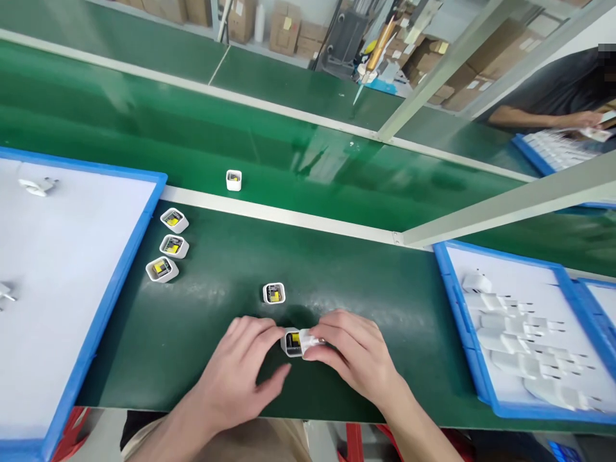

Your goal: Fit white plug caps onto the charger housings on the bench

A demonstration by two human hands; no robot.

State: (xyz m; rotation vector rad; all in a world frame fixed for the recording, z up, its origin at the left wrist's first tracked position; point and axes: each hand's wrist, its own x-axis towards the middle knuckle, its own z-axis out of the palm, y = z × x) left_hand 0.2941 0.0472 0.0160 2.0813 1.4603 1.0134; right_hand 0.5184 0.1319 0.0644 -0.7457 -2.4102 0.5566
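Note:
In front of me a white charger housing (pixel 291 344) lies on the green bench, its open end showing black and yellow parts inside. My right hand (pixel 353 353) pinches a white plug cover (pixel 309 340) between thumb and fingers, at the right edge of that housing. My left hand (pixel 245 366) is on the other side, its index fingertip at the housing's left edge and its thumb spread away. Just beyond my hands stands another open charger housing (pixel 274 293) with similar parts inside.
Three open charger housings (pixel 174 246) sit beside a blue-rimmed tray (pixel 120 256) at left; another housing (pixel 233 180) stands past the pale rail. At right, a blue tray (pixel 455 314) holds several white plug chargers (pixel 524 340). Beyond the frame, a person (pixel 553 102) handles white parts.

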